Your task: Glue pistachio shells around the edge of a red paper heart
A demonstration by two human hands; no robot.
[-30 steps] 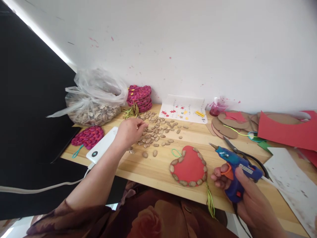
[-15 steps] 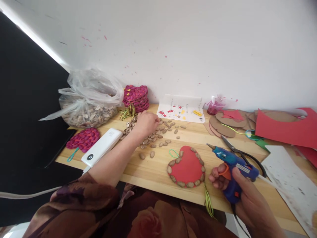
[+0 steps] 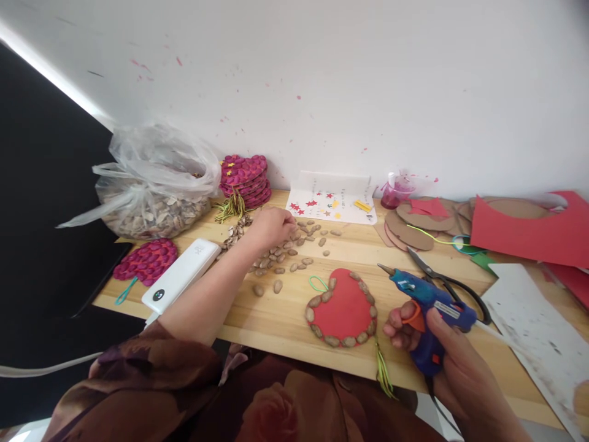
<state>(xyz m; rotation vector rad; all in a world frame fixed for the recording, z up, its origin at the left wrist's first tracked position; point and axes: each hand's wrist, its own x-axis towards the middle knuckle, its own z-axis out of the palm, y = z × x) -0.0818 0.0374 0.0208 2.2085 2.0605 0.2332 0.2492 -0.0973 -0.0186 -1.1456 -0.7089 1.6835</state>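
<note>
My left hand reaches over the pile of loose shells on the wooden table, fingers curled down among them; what they pinch is hidden. My right hand is wrapped round a blue glue gun, finger on its orange trigger, nozzle pointing left just right of the red heart. The heart lies flat near the table's front edge, rimmed with shells, with a green loop at its top and a green tassel at its bottom.
A plastic bag of shells sits back left by a stack of purple hearts. A white power bank, another purple heart, a star sticker sheet, scissors, cardboard cutouts and red paper surround the work area.
My left hand has moved right and farther back across the shell pile. My right hand keeps the glue gun in about the same place. My view has shifted slightly.
</note>
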